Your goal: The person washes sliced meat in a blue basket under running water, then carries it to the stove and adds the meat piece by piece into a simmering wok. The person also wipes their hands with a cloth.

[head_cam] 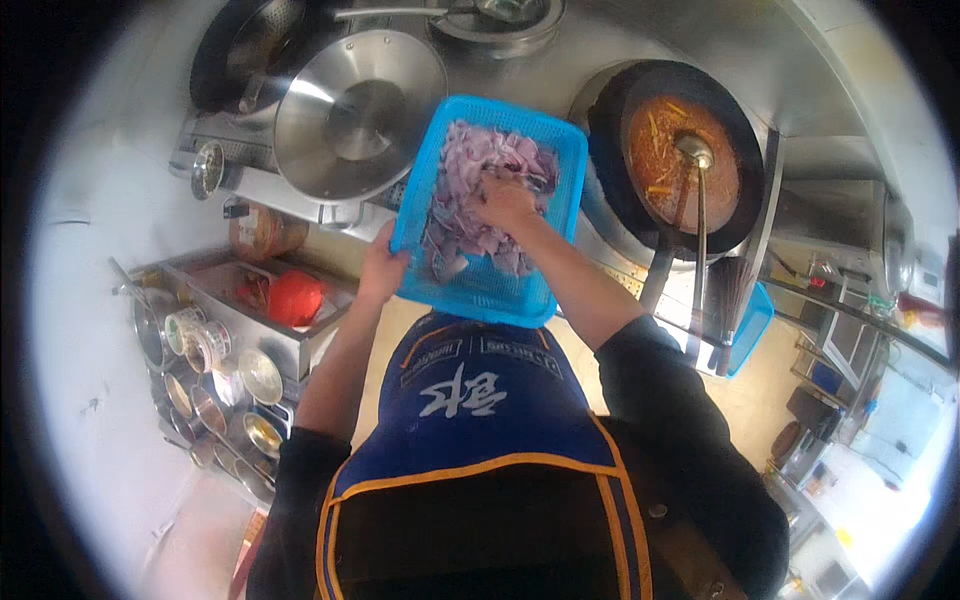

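Note:
A blue plastic mesh basket (568,225) is tilted in front of me, above the stove edge. Pale pink pieces of raw meat (457,217) fill much of it. My left hand (384,264) grips the basket's left rim, thumb on the near side. Inside the basket, my right hand (510,201) presses into the meat; its fingertips are partly hidden among the pieces. To the right sits a black wok (609,142) of reddish-brown broth (651,161) with yellowish strips in it. A metal ladle (699,154) rests in that broth, its long handle pointing toward me.
Behind the basket to the left stands a wide steel pan (300,142). A darker wok (214,67) lies farther left. Several seasoning containers (261,375) crowd the lower left, near a steel drawer (304,349) with a red bag (295,298). A bamboo brush (727,300) leans right.

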The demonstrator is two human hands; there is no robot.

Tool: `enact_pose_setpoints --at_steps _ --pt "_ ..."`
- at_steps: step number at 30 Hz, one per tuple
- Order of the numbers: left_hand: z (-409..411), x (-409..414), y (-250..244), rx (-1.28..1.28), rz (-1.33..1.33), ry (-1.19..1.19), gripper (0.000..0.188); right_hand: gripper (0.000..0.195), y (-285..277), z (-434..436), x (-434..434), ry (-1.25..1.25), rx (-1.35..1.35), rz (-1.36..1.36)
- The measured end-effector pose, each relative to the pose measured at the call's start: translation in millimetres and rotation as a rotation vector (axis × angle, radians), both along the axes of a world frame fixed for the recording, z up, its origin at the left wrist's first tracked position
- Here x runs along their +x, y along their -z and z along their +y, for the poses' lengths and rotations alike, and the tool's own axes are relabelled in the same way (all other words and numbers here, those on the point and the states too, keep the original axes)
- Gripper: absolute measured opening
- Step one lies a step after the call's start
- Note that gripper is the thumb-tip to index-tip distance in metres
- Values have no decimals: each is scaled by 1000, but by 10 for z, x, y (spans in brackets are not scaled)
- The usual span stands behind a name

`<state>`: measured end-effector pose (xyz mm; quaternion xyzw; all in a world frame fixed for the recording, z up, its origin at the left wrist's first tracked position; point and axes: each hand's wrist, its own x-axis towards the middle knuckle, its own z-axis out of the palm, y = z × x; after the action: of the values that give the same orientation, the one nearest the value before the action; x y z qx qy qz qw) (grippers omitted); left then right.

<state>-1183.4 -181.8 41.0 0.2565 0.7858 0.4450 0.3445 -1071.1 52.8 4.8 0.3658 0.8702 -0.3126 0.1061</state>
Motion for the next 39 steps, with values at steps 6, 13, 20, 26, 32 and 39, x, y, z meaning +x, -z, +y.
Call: enact_pose_setpoints --at_steps 6,13,20,26,32,39 --pt "-41 -48 2 -113 81 11 59 56 -272 -508 283 -376 118 -176" --pt "-67 -86 123 1 153 36 56 55 -68 -461 208 -200 221 -72" --pt "-110 -97 222 5 92 69 57 45 -216 -362 14 -134 130 161" --pt "-86 -64 161 99 92 47 56 22 -574 -930 226 -385 -83 439" --pt "-99 -11 50 -30 84 40 55 31 -545 -403 749 -318 123 -50" --pt "-114 40 135 0 -14 -5 55 52 -311 -289 813 -433 50 35"
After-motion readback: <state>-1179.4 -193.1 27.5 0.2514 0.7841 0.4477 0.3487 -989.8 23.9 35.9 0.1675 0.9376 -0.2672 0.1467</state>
